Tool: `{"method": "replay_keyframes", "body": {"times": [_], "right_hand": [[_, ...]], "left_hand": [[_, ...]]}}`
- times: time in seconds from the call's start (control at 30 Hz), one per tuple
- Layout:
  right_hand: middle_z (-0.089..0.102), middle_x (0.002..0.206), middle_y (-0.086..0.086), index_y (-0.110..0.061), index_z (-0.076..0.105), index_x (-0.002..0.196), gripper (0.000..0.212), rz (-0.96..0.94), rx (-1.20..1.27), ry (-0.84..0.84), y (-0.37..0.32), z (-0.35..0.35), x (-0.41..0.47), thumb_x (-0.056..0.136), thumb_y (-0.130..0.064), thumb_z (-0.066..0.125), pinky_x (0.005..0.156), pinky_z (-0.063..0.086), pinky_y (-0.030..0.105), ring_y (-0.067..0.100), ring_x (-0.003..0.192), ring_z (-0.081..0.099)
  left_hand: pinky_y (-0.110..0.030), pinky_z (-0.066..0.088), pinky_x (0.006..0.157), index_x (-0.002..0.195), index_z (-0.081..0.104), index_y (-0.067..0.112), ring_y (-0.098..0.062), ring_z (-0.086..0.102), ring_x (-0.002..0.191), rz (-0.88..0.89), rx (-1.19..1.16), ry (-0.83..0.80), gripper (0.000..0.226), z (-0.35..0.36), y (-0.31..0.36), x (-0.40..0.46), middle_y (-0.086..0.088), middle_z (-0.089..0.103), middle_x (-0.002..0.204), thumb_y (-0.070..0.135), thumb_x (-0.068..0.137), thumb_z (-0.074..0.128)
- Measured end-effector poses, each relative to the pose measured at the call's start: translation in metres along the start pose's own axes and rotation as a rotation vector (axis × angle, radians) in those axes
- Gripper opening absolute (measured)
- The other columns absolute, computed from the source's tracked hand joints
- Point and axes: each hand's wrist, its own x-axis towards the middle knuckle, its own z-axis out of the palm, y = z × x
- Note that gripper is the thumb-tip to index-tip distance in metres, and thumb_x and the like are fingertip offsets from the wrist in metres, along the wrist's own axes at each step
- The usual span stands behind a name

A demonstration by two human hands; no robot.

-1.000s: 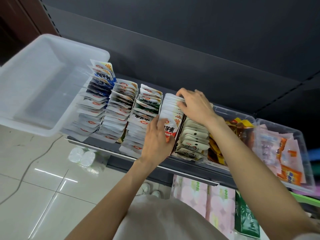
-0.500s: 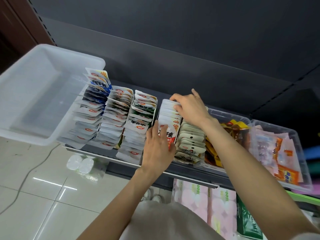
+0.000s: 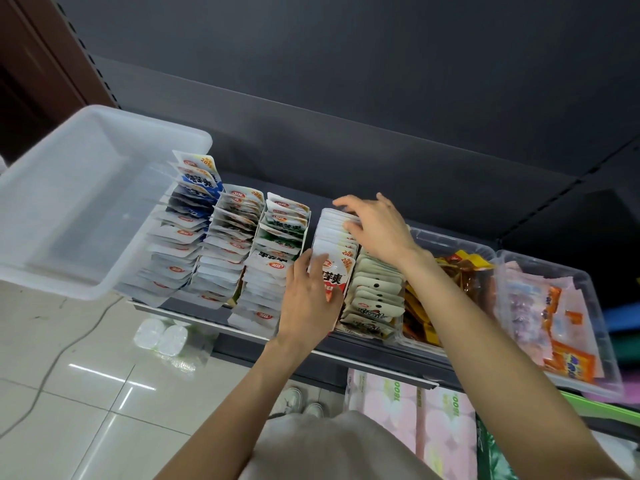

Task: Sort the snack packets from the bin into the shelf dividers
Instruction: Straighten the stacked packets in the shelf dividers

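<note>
A row of white-and-red snack packets [image 3: 333, 237] stands upright in a shelf divider. My left hand [image 3: 308, 303] presses its straight fingers flat against the front red packet [image 3: 335, 279]. My right hand [image 3: 379, 230] reaches over the back of the same row, fingers spread and touching the packet tops. Left of it stand a green row [image 3: 280, 244], a brown-white row [image 3: 233, 233] and a blue row [image 3: 194, 199]. A beige row [image 3: 375, 296] is on the right. The translucent white bin [image 3: 145, 124] sits at the shelf's left end; no packets show inside it.
Two clear tubs stand further right, one with yellow-brown packets [image 3: 460, 271], one with pink and orange packets [image 3: 557, 313]. The shelf's front edge [image 3: 384, 370] runs below my arms. Pink tissue packs [image 3: 398, 407] sit underneath. A cable [image 3: 52, 362] lies on the tiled floor.
My right hand has slid toward the back of the red row and spread its fingers. My left hand stays against the front packet.
</note>
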Motion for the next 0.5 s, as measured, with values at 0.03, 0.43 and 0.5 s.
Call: {"method": "replay_keyframes", "body": {"times": [0.03, 0.43, 0.5], "right_hand": [[0.066, 0.118, 0.0, -0.021, 0.053, 0.129, 0.041, -0.012, 0.028, 0.05, 0.001, -0.001, -0.004, 0.091, -0.008, 0.055, 0.113, 0.024, 0.038, 0.018, 0.111, 0.059], [0.058, 0.128, 0.003, -0.017, 0.071, 0.11, 0.025, -0.072, -0.241, 0.102, -0.001, 0.007, -0.041, 0.093, -0.014, 0.053, 0.106, 0.03, 0.041, 0.025, 0.121, 0.049], [0.056, 0.13, 0.002, -0.017, 0.07, 0.112, 0.026, -0.073, -0.267, 0.078, -0.002, 0.007, -0.04, 0.094, -0.017, 0.051, 0.108, 0.027, 0.041, 0.023, 0.122, 0.047]], "left_hand": [[-0.037, 0.034, 0.105, 0.136, 0.04, 0.01, -0.03, 0.032, 0.132, 0.007, 0.006, 0.001, 0.055, -0.002, -0.001, 0.0, -0.015, 0.032, 0.145, 0.018, 0.085, 0.062], [-0.036, -0.001, 0.117, 0.147, -0.007, 0.0, -0.031, -0.01, 0.144, 0.168, 0.603, -0.132, 0.066, -0.008, 0.019, 0.032, -0.018, -0.013, 0.156, 0.022, 0.099, 0.032], [-0.035, 0.003, 0.118, 0.146, -0.012, 0.0, -0.031, -0.011, 0.144, 0.143, 0.662, -0.19, 0.067, -0.006, 0.018, 0.031, -0.017, -0.018, 0.155, 0.021, 0.099, 0.031]]}}
